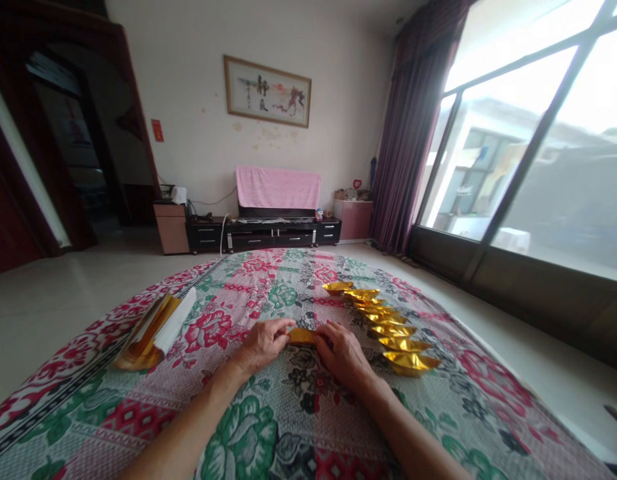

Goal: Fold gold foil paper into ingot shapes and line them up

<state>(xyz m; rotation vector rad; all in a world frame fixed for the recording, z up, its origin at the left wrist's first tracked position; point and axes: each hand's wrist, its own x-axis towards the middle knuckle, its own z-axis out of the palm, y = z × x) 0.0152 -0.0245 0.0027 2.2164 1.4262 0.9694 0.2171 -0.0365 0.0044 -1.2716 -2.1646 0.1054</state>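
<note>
Between my two hands, low over the middle of the table, is a small folded strip of gold paper (302,336). My left hand (265,343) pinches its left end between thumb and fingers. At the other end, my right hand (337,347) is closed on the strip, its fingertips partly hiding that edge. To the right of my right hand stands a row of several folded gold paper ingots (410,362), running away toward the far side. Off to the left lies a loose stack of gold and white paper sheets (156,330), bent in a curve.
A patterned red, green and grey cloth (241,433) covers the round table. Beyond it, a low black TV cabinet (273,239) stands at the wall, with a pink towel (278,187) draped over a screen. Large windows (488,167) are on the right.
</note>
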